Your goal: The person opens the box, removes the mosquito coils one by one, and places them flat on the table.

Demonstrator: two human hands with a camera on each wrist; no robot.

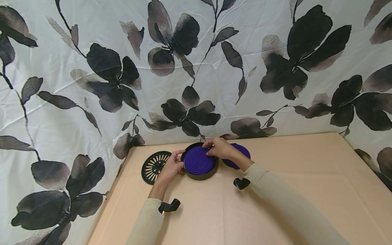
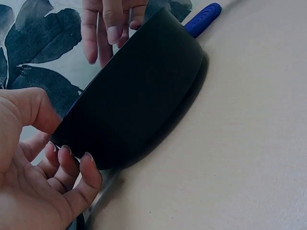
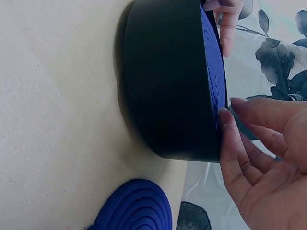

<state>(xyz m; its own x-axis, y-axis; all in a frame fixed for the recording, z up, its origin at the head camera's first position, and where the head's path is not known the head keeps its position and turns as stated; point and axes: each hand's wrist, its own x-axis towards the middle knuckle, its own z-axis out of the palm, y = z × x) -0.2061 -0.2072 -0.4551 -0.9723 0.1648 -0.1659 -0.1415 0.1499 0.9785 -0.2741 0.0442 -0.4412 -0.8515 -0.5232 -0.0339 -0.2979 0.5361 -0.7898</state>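
A round black holder [image 1: 200, 177] stands on the table, with a ridged purple spiral coaster [image 1: 199, 161] lying inside its rim. My left hand [image 1: 173, 166] is at the holder's left side; in the left wrist view its thumb and curled fingers grip the dark wall [image 2: 129, 91]. Over the holder's back right edge, my right hand [image 1: 222, 148] pinches at the coaster's edge. The right wrist view shows its thumb and fingertips right at the rim beside the coaster [image 3: 217, 72]. What lies beneath the coaster is hidden.
A second purple spiral coaster [image 1: 240, 149] lies right of the holder, partly behind my right arm. To the left is a black slotted disc [image 1: 153, 165], partly covered by my left hand. A floral cloth [image 1: 214, 75] hangs behind the table [image 1: 260, 217].
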